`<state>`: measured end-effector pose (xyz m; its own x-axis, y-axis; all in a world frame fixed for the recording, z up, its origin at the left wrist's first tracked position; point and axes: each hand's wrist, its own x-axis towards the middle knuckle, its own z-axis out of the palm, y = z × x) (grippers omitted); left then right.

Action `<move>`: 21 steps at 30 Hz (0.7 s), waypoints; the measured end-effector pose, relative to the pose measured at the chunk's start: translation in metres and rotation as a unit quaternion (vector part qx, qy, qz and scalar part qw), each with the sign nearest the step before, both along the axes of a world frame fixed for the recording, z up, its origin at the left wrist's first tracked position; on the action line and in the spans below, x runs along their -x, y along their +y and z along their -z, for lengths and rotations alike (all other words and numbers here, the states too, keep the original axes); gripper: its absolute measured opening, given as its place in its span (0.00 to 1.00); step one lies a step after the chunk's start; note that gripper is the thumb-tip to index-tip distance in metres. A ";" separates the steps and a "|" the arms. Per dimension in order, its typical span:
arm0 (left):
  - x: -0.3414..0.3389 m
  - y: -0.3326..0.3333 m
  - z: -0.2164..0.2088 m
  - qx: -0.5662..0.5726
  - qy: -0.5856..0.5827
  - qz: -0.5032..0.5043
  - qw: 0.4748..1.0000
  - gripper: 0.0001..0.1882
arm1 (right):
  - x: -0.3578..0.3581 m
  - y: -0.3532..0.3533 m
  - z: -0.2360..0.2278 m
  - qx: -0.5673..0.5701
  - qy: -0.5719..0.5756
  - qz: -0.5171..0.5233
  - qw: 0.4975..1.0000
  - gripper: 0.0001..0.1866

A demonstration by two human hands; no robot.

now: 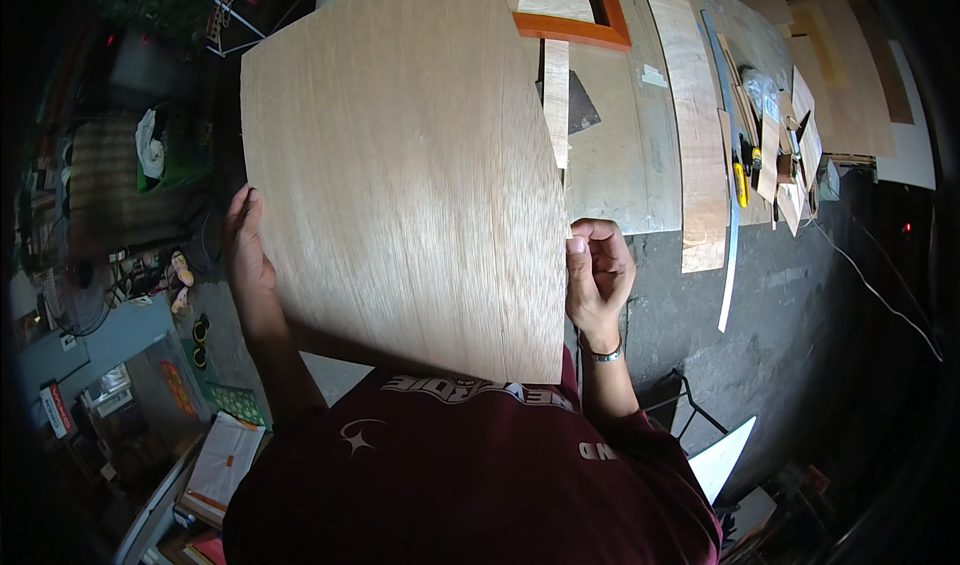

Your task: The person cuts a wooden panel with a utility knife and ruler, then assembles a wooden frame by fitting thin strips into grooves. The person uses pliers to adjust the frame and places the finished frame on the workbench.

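A large pale plywood sheet (400,185) is held up in front of my chest, its wood grain facing me and its lower edge close to my shirt. My left hand (250,245) grips the sheet's left edge, with part of the hand hidden behind it. At the right edge my right hand (605,280) is closed, its fingers curled and thumb pressed in against the edge. Whatever lies between that thumb and the fingers is too small to make out.
Beyond the sheet stands a worktable (625,145) with an orange-brown wooden frame (575,31). Along its right side lie a long plywood strip (697,165), a metal ruler (733,255), a yellow cutter knife (741,185) and several offcuts. A white panel (722,457) is at lower right.
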<state>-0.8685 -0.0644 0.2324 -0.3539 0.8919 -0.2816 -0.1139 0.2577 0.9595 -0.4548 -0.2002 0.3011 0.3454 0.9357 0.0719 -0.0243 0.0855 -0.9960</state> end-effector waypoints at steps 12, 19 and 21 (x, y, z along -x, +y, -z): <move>-0.008 -0.005 -0.003 0.010 0.018 0.012 1.000 0.22 | -0.020 -0.007 -0.006 0.005 0.044 -0.045 0.998 0.05; -0.015 -0.010 0.000 0.013 0.054 0.006 0.998 0.20 | -0.030 -0.010 -0.002 -0.011 0.097 -0.052 0.994 0.05; -0.015 -0.011 0.001 0.015 0.051 0.004 0.999 0.19 | -0.030 -0.012 -0.005 -0.014 0.083 -0.059 0.995 0.06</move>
